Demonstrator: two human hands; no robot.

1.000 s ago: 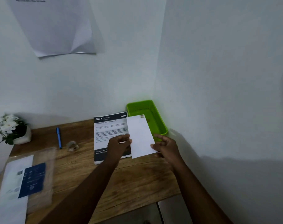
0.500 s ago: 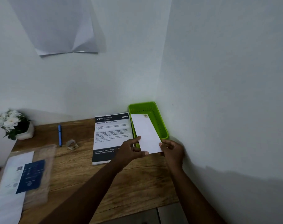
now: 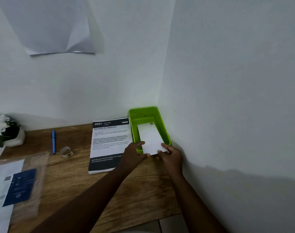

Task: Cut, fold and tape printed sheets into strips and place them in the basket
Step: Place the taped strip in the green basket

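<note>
left hand (image 3: pixel 134 153): arm extended forward, thumb and fingers pinched together | right hand (image 3: pixel 172 153): arm extended, fingers curled

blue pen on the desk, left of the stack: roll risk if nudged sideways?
Probably some. The pen looks like a round barrel lying flat on the level wooden desk, so a sideways push would likely roll it. Whether it has a clip to stop it, I cannot tell. It seems light and rigid, and nothing touches it, so an end-on push should slide it.
</note>
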